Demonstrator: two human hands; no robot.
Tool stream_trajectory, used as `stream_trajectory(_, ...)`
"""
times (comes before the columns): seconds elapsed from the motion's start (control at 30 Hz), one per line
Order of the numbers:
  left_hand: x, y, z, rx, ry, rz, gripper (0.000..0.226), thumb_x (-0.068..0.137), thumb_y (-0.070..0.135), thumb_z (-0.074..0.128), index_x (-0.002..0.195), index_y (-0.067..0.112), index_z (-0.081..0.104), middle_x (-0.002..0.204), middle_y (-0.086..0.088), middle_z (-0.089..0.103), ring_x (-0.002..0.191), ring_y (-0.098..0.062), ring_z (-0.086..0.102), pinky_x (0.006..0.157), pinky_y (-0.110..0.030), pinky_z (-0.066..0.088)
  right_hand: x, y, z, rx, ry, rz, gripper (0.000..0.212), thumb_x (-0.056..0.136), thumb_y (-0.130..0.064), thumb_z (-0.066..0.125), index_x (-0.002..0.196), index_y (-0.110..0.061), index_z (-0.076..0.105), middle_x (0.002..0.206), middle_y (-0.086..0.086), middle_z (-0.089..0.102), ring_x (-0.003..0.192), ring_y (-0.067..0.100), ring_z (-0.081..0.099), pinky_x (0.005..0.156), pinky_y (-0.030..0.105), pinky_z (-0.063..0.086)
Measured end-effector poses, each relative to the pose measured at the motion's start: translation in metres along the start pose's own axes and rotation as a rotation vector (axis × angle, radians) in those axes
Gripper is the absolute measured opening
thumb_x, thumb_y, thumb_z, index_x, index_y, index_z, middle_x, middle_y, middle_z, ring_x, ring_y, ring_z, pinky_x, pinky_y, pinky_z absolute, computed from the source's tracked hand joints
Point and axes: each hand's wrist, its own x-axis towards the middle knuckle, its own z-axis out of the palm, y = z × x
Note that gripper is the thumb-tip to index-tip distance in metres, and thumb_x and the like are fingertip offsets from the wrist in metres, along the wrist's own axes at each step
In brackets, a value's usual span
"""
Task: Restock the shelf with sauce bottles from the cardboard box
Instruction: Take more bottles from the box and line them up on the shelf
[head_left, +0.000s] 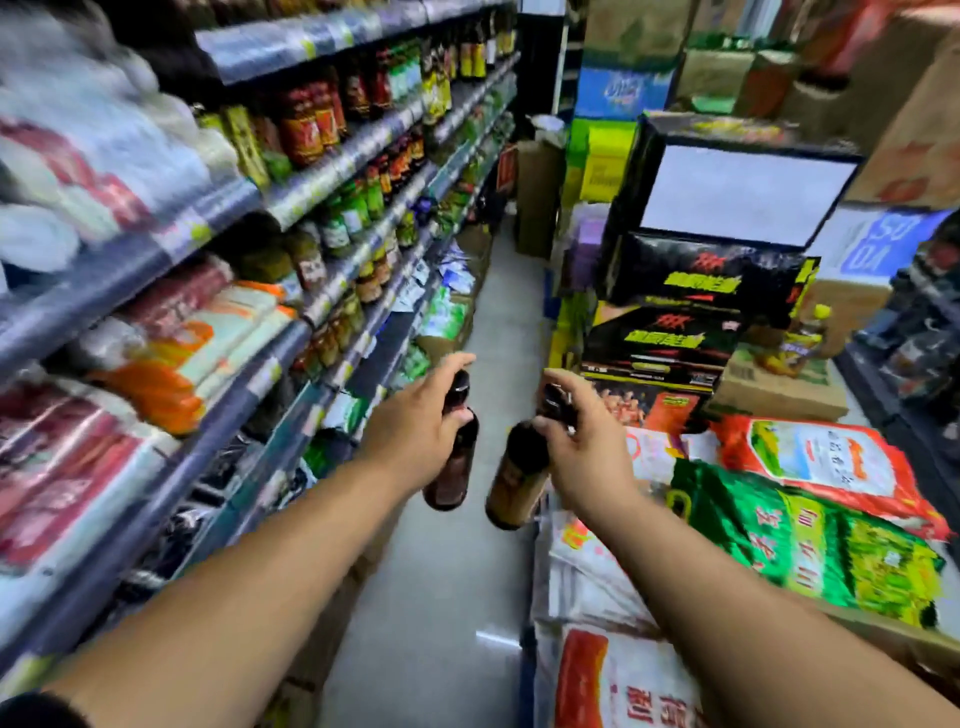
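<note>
The left hand (415, 423) grips a dark sauce bottle (451, 478) by its neck, the body hanging below the grip, just right of the shelf (228, 205). The right hand (584, 447) clasps a second bottle (517, 480) likewise, its body slanting down beside the first, farther from the shelf.

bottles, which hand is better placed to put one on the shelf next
Probably left: the left hand holds its bottle beside the shelf; the right hand holds the other bottle farther away.

Left forearm (234, 587) and right forearm (727, 597) are bare; seemingly a dark sleeve (31, 714) edges the left elbow
</note>
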Motion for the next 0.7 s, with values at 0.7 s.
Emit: stream_trajectory(0.7, 0.128, -0.122, -0.091, -0.133, 0.058, -0.055, 0.051, 0.093, 0.03, 0.056, 0.127, 0.057, 0.03, 0.118, 0.003, 0.062, 0.099, -0.023, 0.06, 0.078, -0.045, 0.054, 0.163, -0.083, 0.124, -0.012, 0.017, 0.032, 0.052, 0.09, -0.018, 0.067, 0.131, -0.046, 0.051, 0.113, -0.013, 0.06, 0.106, 0.015, 0.061, 0.092, 0.033, 0.053)
